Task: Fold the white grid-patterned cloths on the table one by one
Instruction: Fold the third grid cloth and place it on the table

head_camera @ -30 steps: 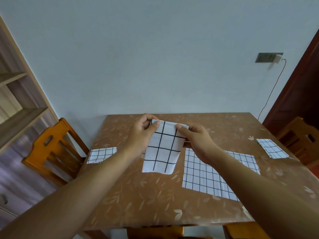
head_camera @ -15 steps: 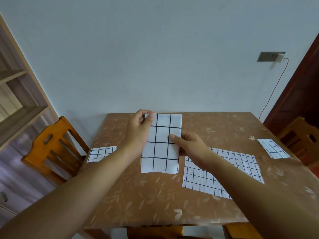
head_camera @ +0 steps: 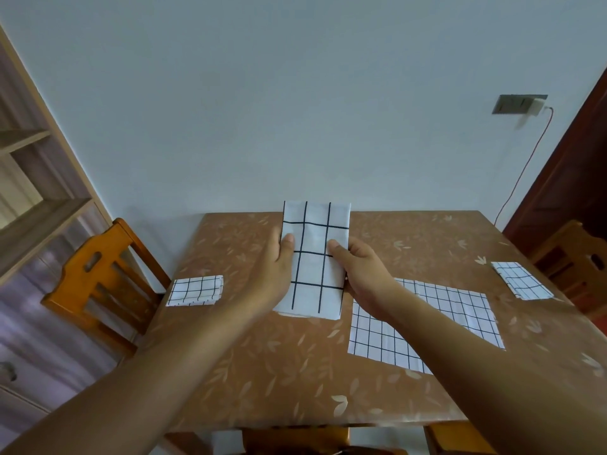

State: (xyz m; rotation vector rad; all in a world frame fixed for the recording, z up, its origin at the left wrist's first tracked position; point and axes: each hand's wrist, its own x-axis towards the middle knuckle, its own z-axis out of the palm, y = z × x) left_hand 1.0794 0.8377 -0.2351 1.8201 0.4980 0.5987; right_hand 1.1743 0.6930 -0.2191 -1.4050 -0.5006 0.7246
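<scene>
A white cloth with a large black grid (head_camera: 313,257), folded into a long strip, is held above the middle of the brown table (head_camera: 295,372). My left hand (head_camera: 272,267) grips its left edge and my right hand (head_camera: 358,274) grips its right edge, both at mid-height. The strip's top stands upright past the table's far edge and its lower end hangs near the tabletop. An unfolded fine-grid cloth (head_camera: 460,316) lies flat to the right, partly under my right forearm. A folded grid cloth (head_camera: 195,290) lies at the table's left edge. Another folded one (head_camera: 522,279) lies at the far right.
An orange wooden chair (head_camera: 101,284) stands at the table's left and another chair (head_camera: 578,264) at the right. A wooden shelf unit (head_camera: 36,192) fills the left side. A wall socket with a red cable (head_camera: 520,105) sits on the pale wall behind.
Both hands slid down from the cloth's top corners to its sides, and the strip now stands taller and straighter, its top reaching past the table's far edge.
</scene>
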